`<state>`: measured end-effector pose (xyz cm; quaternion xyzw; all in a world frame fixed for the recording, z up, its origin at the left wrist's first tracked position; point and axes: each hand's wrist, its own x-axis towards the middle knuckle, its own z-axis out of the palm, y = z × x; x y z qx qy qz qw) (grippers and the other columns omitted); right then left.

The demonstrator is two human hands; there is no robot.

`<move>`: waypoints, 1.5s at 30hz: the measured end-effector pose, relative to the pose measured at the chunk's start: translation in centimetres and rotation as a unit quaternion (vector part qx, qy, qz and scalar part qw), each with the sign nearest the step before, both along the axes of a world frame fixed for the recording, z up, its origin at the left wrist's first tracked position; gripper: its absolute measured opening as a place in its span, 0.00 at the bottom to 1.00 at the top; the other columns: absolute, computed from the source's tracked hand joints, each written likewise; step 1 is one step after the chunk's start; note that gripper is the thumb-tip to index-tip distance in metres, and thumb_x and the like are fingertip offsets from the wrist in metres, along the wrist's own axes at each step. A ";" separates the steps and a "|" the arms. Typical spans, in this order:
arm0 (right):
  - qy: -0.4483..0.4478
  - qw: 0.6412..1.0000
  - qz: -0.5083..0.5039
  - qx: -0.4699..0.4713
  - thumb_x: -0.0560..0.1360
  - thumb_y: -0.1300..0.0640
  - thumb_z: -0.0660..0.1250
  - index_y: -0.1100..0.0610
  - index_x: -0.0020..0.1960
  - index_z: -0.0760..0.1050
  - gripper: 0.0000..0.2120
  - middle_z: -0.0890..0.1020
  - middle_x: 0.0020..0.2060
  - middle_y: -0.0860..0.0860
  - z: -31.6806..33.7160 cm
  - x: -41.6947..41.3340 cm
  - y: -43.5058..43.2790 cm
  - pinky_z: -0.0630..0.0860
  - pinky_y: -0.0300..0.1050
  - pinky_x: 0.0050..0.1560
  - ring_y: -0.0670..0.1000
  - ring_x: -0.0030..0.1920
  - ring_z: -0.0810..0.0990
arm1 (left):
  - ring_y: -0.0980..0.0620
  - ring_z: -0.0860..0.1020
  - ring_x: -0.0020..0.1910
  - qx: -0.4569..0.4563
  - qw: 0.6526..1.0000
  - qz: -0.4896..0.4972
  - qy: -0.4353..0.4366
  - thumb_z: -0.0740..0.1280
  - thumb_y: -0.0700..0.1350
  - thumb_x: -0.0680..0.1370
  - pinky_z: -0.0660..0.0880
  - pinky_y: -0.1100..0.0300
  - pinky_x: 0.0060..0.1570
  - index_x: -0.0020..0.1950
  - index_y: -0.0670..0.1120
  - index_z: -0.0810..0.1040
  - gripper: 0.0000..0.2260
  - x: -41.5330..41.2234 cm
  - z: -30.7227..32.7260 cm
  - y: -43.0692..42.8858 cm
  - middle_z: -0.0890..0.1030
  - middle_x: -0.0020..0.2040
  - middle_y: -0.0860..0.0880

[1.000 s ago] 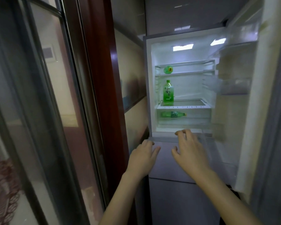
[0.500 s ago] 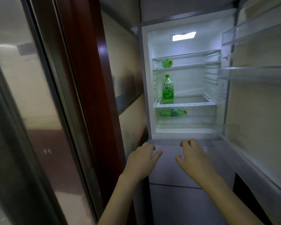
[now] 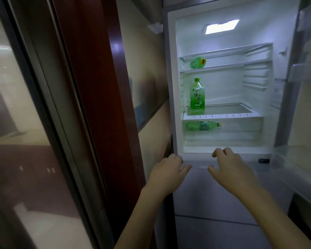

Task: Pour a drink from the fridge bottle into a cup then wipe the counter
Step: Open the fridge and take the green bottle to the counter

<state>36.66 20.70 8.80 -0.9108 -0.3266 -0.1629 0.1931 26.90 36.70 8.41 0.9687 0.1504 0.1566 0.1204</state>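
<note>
The left hand [image 3: 169,172] and right hand [image 3: 231,168] are side by side at lower centre. Their fingers are loosely curled and hold nothing, just in front of the bottom lip of the open fridge [image 3: 171,87]. Above them, mid-frame, a green tea bottle [image 3: 197,95] stands upright on the glass shelf [image 3: 241,111]. A second bottle [image 3: 203,125] lies in the drawer beneath, and a third bottle [image 3: 197,62] lies on the upper shelf.

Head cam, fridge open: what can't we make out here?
Top-shelf bottle: lies end-on, head view; label and fill hidden.
Drawer bottle: head view; hazy drawer front blurs its label.
Fridge door: head view; cut off by right edge, bins blurred.
Cup, counter: outside the head view.
</note>
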 end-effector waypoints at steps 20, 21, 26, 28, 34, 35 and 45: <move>0.039 0.999 -0.014 -0.028 0.77 0.49 0.58 0.55 0.61 0.66 0.15 0.70 0.59 0.53 1.6 18.7 3.0 0.74 0.49 0.51 0.55 0.57 0.71 | 0.52 0.76 0.57 0.039 0.999 0.020 0.004 0.53 0.62 0.82 0.72 0.55 0.53 0.64 0.49 0.74 0.21 18.3 1.3 3.5 0.76 0.61 0.52; 0.039 0.999 -0.012 -0.026 0.77 0.49 0.58 0.55 0.61 0.66 0.15 0.70 0.59 0.53 1.8 19.7 3.3 0.74 0.49 0.51 0.55 0.57 0.71 | 0.52 0.75 0.58 0.042 0.999 0.022 0.005 0.53 0.62 0.82 0.73 0.54 0.54 0.64 0.49 0.74 0.21 19.3 1.6 3.6 0.76 0.61 0.52; 0.046 0.999 -0.002 -0.026 0.77 0.50 0.58 0.55 0.59 0.67 0.14 0.70 0.58 0.54 2.6 24.5 5.1 0.73 0.49 0.50 0.55 0.56 0.71 | 0.52 0.75 0.58 0.043 0.998 0.041 0.004 0.53 0.62 0.82 0.73 0.54 0.53 0.65 0.49 0.74 0.22 23.9 3.1 4.3 0.76 0.62 0.52; 0.053 0.998 0.002 -0.028 0.77 0.50 0.58 0.55 0.59 0.67 0.14 0.70 0.58 0.54 2.8 26.3 5.9 0.73 0.49 0.51 0.56 0.56 0.71 | 0.53 0.75 0.58 0.047 0.998 0.046 0.005 0.53 0.62 0.82 0.73 0.55 0.52 0.65 0.49 0.74 0.22 25.3 3.7 4.7 0.76 0.61 0.52; 0.055 0.998 0.012 -0.003 0.76 0.49 0.60 0.54 0.61 0.66 0.16 0.71 0.57 0.52 2.4 31.0 9.1 0.76 0.50 0.54 0.53 0.55 0.71 | 0.51 0.76 0.56 0.051 0.997 0.055 0.009 0.53 0.61 0.82 0.74 0.52 0.52 0.62 0.49 0.74 0.21 29.3 5.0 6.4 0.76 0.59 0.51; 0.057 0.998 0.012 -0.001 0.76 0.49 0.60 0.54 0.62 0.66 0.17 0.71 0.58 0.52 2.2 31.7 9.5 0.76 0.50 0.54 0.53 0.56 0.72 | 0.51 0.76 0.55 0.054 0.997 0.055 0.011 0.53 0.61 0.82 0.74 0.52 0.53 0.62 0.48 0.74 0.21 29.9 5.1 6.7 0.76 0.59 0.51; 0.033 0.998 -0.026 0.035 0.77 0.50 0.59 0.55 0.59 0.67 0.13 0.71 0.54 0.52 3.2 37.5 12.5 0.74 0.49 0.51 0.53 0.53 0.72 | 0.50 0.76 0.58 0.074 0.997 0.012 0.000 0.53 0.61 0.82 0.73 0.54 0.53 0.62 0.49 0.75 0.21 36.6 6.2 10.8 0.76 0.60 0.50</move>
